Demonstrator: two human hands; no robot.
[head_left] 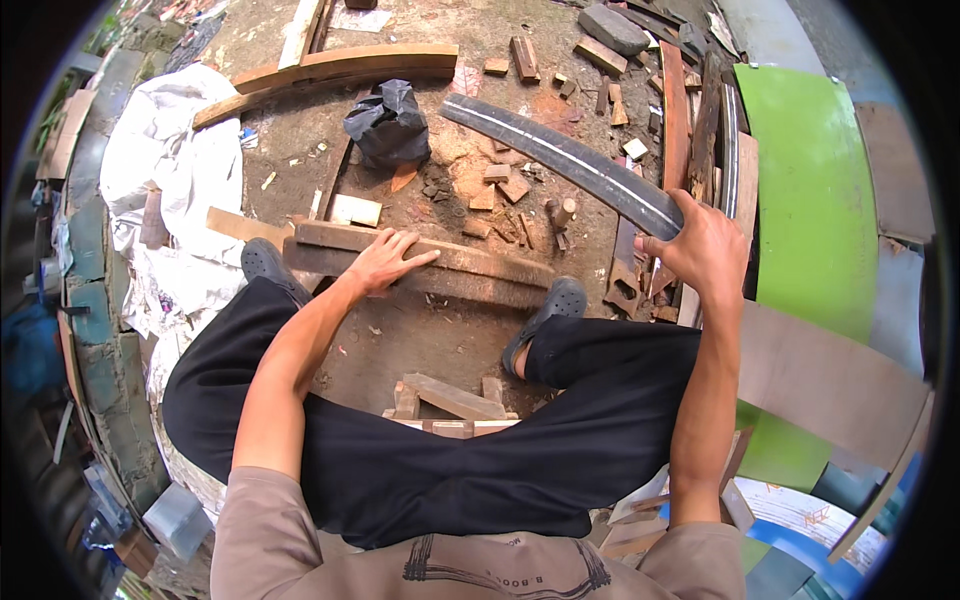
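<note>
Long dark-grey strip w/ white lengthwise line [560, 155]: matt, scuffed; exact mat'l unclear. Brown stepped wooden beam [470, 263]: dry, rough-sawn look, matt. Crumpled black bag [388, 125]: thin plastic, slightly glossy. Rumpled white sheeting [180, 130]: looks like woven plastic or cloth. Bright-green flat panel [810, 200]: smooth, semi-gloss, mat'l unclear. Grey perforated clogs [562, 302]: matt, rubbery. Loose black trousers [450, 470]: soft matt cloth. Brown earthen ground [380, 340]: rough, gritty.

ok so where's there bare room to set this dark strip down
Mostly bare: the dirt between the plank under the left hand and the wood pieces by the lap. The green sheet also looks bare, bordered by long boards and a brown panel; I can't tell if it's level. Crowded: beyond the plank, with wood blocks and a black bag.
</note>
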